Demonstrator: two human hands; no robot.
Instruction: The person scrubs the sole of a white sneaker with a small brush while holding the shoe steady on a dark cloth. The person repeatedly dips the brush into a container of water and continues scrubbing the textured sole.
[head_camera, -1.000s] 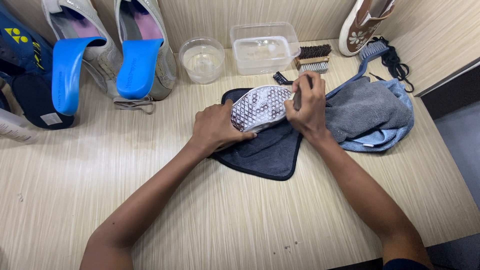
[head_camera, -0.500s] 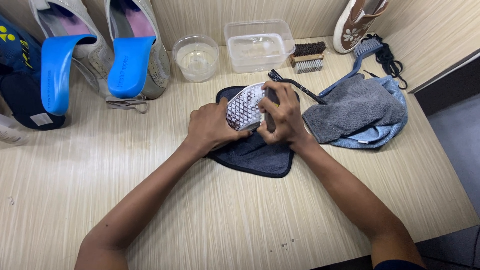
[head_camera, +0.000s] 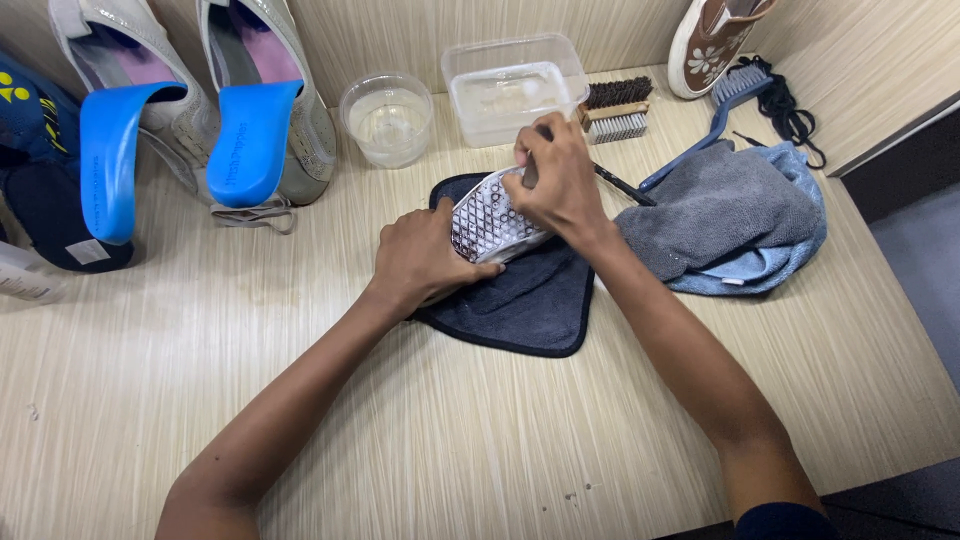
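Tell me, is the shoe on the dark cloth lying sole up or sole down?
Sole up. The shoe shows its white, diamond-patterned sole to the camera, steadied by the left hand on the dark cloth.

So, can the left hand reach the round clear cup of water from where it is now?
Probably yes. The left hand rests on the shoe, and only bare table lies between it and the cup. But letting go would free the shoe.

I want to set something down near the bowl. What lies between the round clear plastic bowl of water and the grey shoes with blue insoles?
In the head view, only bare wooden tabletop separates the round clear bowl from the nearer grey shoe.
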